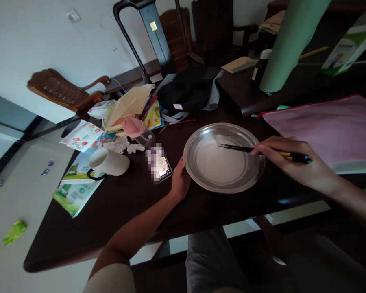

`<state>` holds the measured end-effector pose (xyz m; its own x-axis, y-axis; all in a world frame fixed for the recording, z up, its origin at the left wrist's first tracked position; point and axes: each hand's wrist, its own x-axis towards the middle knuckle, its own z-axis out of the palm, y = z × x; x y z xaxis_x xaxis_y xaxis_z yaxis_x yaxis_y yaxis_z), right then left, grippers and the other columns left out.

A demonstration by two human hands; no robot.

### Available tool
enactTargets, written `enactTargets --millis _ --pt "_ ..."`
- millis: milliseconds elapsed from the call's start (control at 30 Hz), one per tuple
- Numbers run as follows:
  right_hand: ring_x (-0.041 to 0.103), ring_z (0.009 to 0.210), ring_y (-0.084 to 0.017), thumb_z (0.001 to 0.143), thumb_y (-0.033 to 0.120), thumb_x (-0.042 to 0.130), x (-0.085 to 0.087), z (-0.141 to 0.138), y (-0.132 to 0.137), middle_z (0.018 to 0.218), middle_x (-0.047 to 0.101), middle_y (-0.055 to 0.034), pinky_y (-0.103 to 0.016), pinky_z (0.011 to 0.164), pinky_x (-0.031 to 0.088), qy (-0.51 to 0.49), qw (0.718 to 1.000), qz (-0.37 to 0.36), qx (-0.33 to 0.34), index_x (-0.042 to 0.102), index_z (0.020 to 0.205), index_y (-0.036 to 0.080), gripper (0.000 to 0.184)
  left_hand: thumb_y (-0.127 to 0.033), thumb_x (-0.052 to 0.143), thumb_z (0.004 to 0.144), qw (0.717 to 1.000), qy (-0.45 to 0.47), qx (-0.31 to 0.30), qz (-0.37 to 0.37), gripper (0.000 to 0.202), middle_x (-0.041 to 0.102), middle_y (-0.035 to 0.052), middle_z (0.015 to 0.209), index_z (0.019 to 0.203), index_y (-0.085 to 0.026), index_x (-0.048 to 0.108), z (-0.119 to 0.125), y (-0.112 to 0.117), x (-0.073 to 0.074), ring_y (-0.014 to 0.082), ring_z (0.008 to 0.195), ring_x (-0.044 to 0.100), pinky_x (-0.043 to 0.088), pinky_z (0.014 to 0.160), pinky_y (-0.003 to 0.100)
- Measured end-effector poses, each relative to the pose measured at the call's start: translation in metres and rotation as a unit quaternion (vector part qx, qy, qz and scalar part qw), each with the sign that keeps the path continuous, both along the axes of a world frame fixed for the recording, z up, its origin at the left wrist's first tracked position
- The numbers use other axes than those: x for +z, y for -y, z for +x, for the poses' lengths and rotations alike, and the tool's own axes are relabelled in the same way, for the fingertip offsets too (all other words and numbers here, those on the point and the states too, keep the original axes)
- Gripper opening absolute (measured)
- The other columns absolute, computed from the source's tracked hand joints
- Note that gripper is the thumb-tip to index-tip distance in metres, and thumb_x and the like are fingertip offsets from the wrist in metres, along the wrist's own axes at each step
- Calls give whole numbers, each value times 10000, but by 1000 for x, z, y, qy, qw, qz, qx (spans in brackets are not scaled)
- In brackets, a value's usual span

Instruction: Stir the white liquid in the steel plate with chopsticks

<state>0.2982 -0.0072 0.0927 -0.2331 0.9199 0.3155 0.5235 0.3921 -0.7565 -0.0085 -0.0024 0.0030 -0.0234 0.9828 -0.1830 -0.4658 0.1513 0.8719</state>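
While our right hand (295,162) clamps the thin, stiff chopsticks (238,148) near their back end, tips in the steel plate (224,189) at frame centre, our left hand (179,180) rests loose-fingered on its probably slick rim.

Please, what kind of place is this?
Probably a lived-in room at home: a wooden armchair stands by the wall, and the dark table holds children's booklets, a white mug and a steel plate, where the right hand holds chopsticks.
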Motion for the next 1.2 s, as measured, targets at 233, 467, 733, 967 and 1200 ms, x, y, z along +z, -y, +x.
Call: enactTargets --millis 233,467,733,967,1200 --pt "803 778 -282 1027 633 625 35 30 21 866 839 9 -447 682 640 76 996 -37 17 825 889 417 325 -466 785 869 1000 -2 2 -2 330 829 74 1219 1092 -223 801 0 0 -1 356 1400 650 474 1231 510" --pt "834 977 -259 1060 503 626 -3 -8 19 1026 876 8 -435 861 639 14 997 -21 69 836 967 365 267 -461 766 881 1000 -3 0 -6 322 827 66 1229 1101 -228 797 -2 0 -3 348 1391 661 480 1229 504" --pt "804 831 -267 1034 537 640 4 -4 -5 910 844 -10 -427 701 587 6 1000 16 26 790 896 348 278 -459 796 867 1000 1 -5 3 296 829 61 1225 1062 -236 803 -1 0 -1 345 1373 675 492 1217 488" --pt "785 740 -295 1004 733 585 36 37 17 851 818 23 -461 552 603 81 996 -44 -14 800 887 442 380 -455 782 869 1000 -2 8 -10 316 827 67 1221 1090 -231 798 -1 0 -2 350 1420 637 468 1238 502" --pt "843 915 -266 1057 579 600 18 5 23 1001 878 9 -423 827 677 29 993 -58 94 834 932 399 321 -460 774 875 1000 -2 2 -2 309 827 62 1223 1082 -233 799 -2 0 -3 344 1403 649 480 1226 495"
